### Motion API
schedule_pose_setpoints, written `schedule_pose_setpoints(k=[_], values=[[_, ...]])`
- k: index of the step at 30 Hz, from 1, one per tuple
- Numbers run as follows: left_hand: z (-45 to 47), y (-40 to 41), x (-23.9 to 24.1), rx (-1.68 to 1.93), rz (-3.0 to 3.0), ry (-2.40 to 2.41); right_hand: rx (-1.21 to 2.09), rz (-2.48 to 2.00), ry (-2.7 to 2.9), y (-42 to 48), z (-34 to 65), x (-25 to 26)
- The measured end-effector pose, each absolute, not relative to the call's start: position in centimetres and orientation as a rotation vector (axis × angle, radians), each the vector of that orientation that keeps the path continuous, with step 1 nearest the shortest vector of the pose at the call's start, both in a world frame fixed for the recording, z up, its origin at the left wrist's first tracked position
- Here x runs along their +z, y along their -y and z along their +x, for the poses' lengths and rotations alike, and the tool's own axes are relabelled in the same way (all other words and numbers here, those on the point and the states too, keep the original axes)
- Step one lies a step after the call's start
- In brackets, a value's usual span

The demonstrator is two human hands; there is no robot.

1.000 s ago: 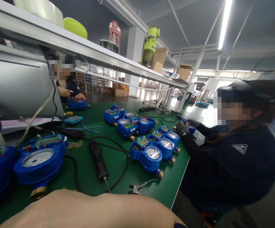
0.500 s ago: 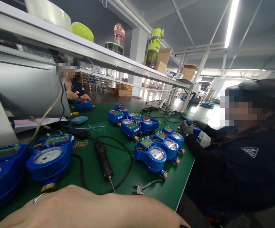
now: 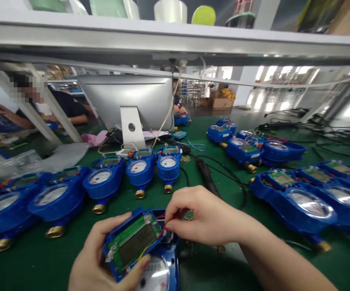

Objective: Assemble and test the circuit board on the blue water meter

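My left hand (image 3: 97, 258) grips a blue display module with a green circuit board (image 3: 132, 242), tilted up over a blue water meter (image 3: 159, 275) at the near edge. My right hand (image 3: 202, 216) is closed in a pinch on the red wire (image 3: 162, 231) at the module's right corner. Behind my hands a row of blue water meters (image 3: 140, 169) with brass fittings runs across the green table (image 3: 217, 173). A black electric screwdriver (image 3: 206, 178) lies just beyond my right hand.
More blue meters (image 3: 296, 198) crowd the right side, and others (image 3: 244, 147) sit farther back. A silver monitor back (image 3: 129, 99) stands mid-table with cables around it. People (image 3: 62, 107) work across the table at the left. A white shelf (image 3: 175, 38) hangs overhead.
The view has swung left and down from the co-worker at the right to the table in front. Both my hands have come into view, holding the display module and its wire.
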State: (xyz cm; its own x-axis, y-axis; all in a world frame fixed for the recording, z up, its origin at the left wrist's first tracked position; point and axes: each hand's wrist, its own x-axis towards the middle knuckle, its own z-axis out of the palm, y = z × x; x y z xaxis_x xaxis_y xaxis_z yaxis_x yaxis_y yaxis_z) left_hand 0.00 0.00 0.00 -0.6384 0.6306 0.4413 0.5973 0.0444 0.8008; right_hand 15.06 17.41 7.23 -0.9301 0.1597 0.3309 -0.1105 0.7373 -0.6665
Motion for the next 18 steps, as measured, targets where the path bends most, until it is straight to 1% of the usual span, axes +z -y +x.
schedule_pose_setpoints(k=[10, 15, 18], values=[[0.4, -0.4, 0.7, 1.735, 1.353, -2.096, 1.119, -0.195, 2.531, -16.2, 15.0, 7.5], [-0.2, -0.3, 0.7, 1.745, 1.509, -2.053, 1.343, -0.333, 2.516, -17.1, 14.7, 7.1], [0.2, -0.5, 0.8, 1.845, 1.365, -2.057, 1.397, -0.312, 2.517, -18.1, 14.6, 6.8]])
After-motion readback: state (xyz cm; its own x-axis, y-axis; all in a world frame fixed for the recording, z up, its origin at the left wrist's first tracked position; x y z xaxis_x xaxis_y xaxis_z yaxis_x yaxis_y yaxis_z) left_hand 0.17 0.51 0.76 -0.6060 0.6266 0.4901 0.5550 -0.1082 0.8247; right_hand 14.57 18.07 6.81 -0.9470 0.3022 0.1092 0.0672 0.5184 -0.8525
